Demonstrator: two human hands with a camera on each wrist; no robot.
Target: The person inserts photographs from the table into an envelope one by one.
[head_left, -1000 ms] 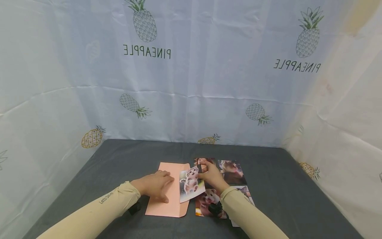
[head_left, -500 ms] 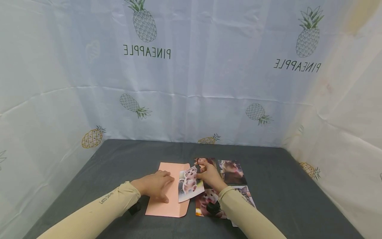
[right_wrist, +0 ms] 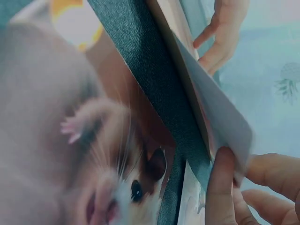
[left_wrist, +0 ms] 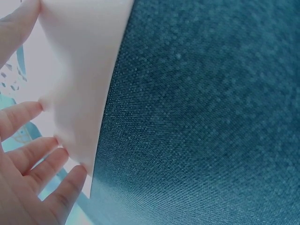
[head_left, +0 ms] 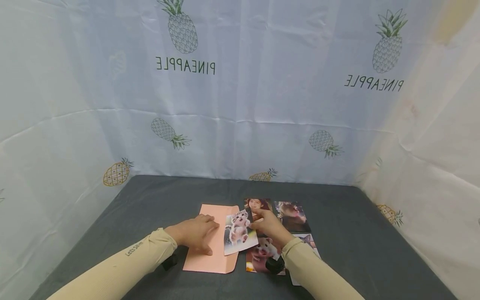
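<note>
My left hand [head_left: 193, 233] rests with spread fingers on a pink envelope [head_left: 215, 260], fingertips pressing its face in the left wrist view. A photo card of a kitten [head_left: 237, 233] is pinched at its right edge between the thumb and fingers of my right hand [head_left: 271, 225]. The card stands tilted at the envelope's right side, its left part overlapping the flap in the head view. In the right wrist view, the card's pale back [right_wrist: 225, 110] shows edge-on above the thumb, with the left hand [right_wrist: 227, 33] beyond it.
Under and beside my right arm lie several photo cards: a woman's portrait [head_left: 258, 204], a dark animal picture [head_left: 291, 216], a mouse-like animal [head_left: 260, 254] and a partly covered cat picture [head_left: 307, 239]. A dark cloth [head_left: 348, 237] covers the table, with pineapple-print curtains [head_left: 240, 91] around it.
My right hand has shifted slightly toward me, showing more of the woman's portrait. The kitten photo card has barely moved at the envelope's side. My left hand keeps its place.
</note>
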